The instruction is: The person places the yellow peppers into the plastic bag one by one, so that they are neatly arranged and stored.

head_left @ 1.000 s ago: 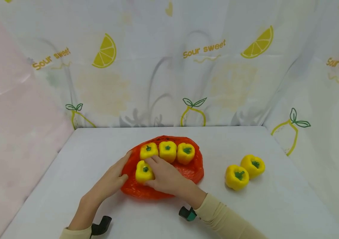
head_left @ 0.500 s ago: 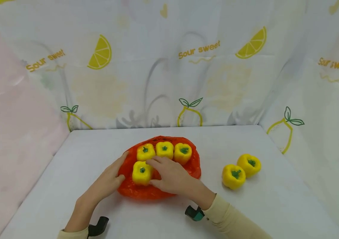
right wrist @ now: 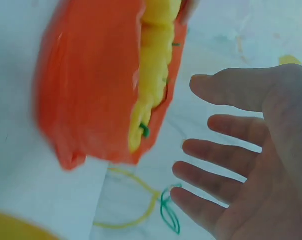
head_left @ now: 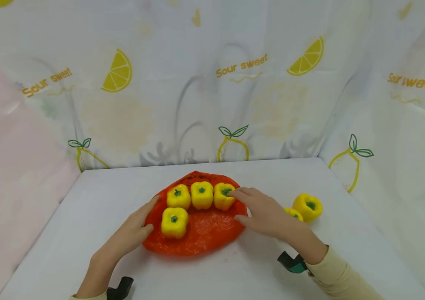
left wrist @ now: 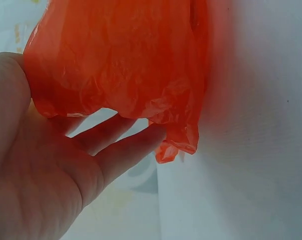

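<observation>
An opened red plastic bag (head_left: pixel 208 233) lies mid-table, holding several yellow bell peppers with green stems. A row of 3 is at the back, ending in a right-hand bell pepper (head_left: pixel 222 199); one front-left bell pepper (head_left: pixel 175 223) stands nearer me. My left hand (head_left: pixel 131 231) rests its fairly straight fingers and thumb against the bag's left side; in the left wrist view the bag (left wrist: pixel 120 65) partly covers the fingers. My right hand (head_left: pixel 264 214) is at the bag's right end, fingers spread and holding nothing; the right wrist view shows this hand (right wrist: pixel 241 165) apart from the bag.
To the right on the white table (head_left: pixel 216 277) are two more yellow bell peppers: a farther bell pepper (head_left: pixel 306 208) and a nearer bell pepper (head_left: pixel 293 213) mostly behind my right forearm. A lemon-printed curtain (head_left: pixel 175 100) stands behind the table.
My right hand has left the front-left bell pepper and moved right to the bag's right end. The pepper stays in the bag. My left hand keeps its place at the bag's left side.
</observation>
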A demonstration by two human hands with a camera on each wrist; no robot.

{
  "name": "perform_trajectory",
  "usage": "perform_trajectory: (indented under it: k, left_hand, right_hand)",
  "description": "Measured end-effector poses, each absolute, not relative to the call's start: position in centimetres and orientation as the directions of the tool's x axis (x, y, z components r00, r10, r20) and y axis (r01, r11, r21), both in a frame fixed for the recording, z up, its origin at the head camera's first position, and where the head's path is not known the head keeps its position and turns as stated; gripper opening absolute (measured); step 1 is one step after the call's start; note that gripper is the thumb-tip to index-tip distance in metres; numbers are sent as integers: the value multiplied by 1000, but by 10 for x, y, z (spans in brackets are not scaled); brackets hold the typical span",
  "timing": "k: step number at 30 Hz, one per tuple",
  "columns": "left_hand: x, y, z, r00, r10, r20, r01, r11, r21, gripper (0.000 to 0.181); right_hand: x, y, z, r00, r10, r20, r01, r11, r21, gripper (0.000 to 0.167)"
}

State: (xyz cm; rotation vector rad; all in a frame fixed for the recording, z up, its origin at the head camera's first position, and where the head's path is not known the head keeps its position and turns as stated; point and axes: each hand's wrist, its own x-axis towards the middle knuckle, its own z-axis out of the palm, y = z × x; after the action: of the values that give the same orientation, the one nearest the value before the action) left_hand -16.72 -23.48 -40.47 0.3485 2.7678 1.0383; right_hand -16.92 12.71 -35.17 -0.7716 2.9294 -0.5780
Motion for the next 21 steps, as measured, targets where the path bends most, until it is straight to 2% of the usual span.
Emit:
perform_trajectory:
  k: [6,14,21]
  left_hand:
    - [-167,-231,-402,-960,270,-78,152,734,662,77]
    - [-167,-232,-405,-955,273,-115,129,732,669,78]
    - [-170,-235,-405,-956,279,-93,146,726,672,79]
  right_hand:
    - [-168,178,-350,-883,-468,41,-457,835,-307,57]
    - [-155,223,-354,-906,-421,-33,-398,878,-265,57]
    - [-148,238,-358,-914,-385,-128,-325,883,-338,55]
